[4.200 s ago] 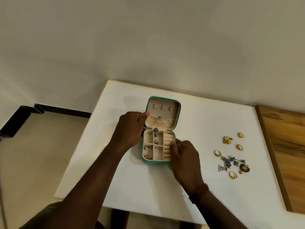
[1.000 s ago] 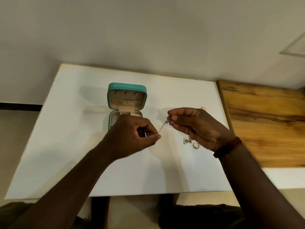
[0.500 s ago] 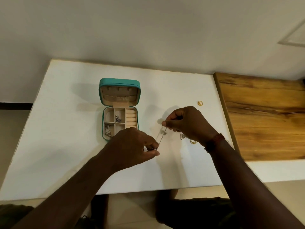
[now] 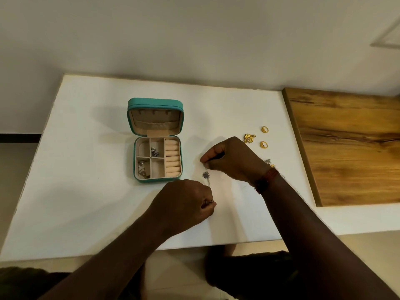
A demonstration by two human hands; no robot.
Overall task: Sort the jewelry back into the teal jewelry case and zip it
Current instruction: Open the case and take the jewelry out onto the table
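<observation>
- Your white table (image 4: 86, 191) carries all the items; the teal jewelry case (image 4: 155, 103) sits on its left-centre part, unzipped, lid tilted back toward the wall.
- In the case base, small silver pieces (image 4: 155, 151) lie in the upper middle compartment; more silver pieces (image 4: 141, 168) lie in the lower left compartment; the ring rolls (image 4: 172, 159) fill the right column and hold nothing.
- Your left hand (image 4: 184, 202) is just in front of the case's near right corner, back of the hand up, forearm coming in from the lower left; its fingers are curled, thumb and forefinger pinching the near end of a thin silver chain (image 4: 208, 183).
- The chain runs taut between both hands; its dark round pendant (image 4: 205, 175) hangs close to the far end; contact with the table cannot be determined.
- Your right hand (image 4: 233, 161) is to the right of the case, knuckles up, fingertips pointing left; it pinches the far end of the chain; a red thread band (image 4: 267, 178) circles the wrist.
- Beyond the right hand, a gold flower piece (image 4: 249, 137) and two gold rings (image 4: 264, 129) (image 4: 263, 144) lie on the table, near each other but apart; further pieces are mostly hidden behind the wrist.
- A wooden board (image 4: 346, 148) borders the table's right edge.
</observation>
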